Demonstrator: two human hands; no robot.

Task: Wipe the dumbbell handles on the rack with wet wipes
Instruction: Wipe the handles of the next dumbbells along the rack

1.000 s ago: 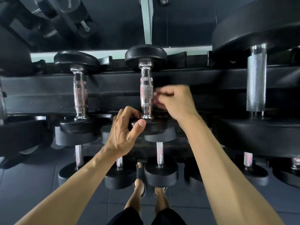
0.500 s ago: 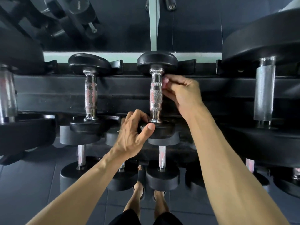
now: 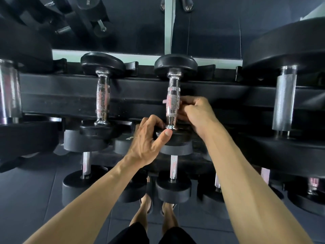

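Rack (image 3: pixel 140 95): black, two tiers of dumbbells lying across its rails, mirror behind, dark floor below.
Big dumbbells: the heaviest sit at the upper tier's far ends — one at right with a matte grey handle (image 3: pixel 284 101), one at left cut off by the frame edge.
Centre dumbbell (image 3: pixel 175 65): on the upper tier, black rubber heads, chrome knurled handle (image 3: pixel 173 104) running front to back, the handle being worked on.
Neighbour dumbbell (image 3: pixel 102 98): same kind, just to the left, untouched by either hand.
Right hand (image 3: pixel 197 113): fingers curled round the centre handle's lower half, gripping it; a pale scrap that may be the wipe (image 3: pixel 165 101) peeks out on the handle's left side — too small to tell for certain.
Left hand (image 3: pixel 149 140): clasps the near head (image 3: pixel 177 137) of the same dumbbell, thumb pressed on its top face, fingers hooked over the rim.
Person: bare forearms, dark shorts, sandalled feet (image 3: pixel 146 203) on the floor beneath the rack.
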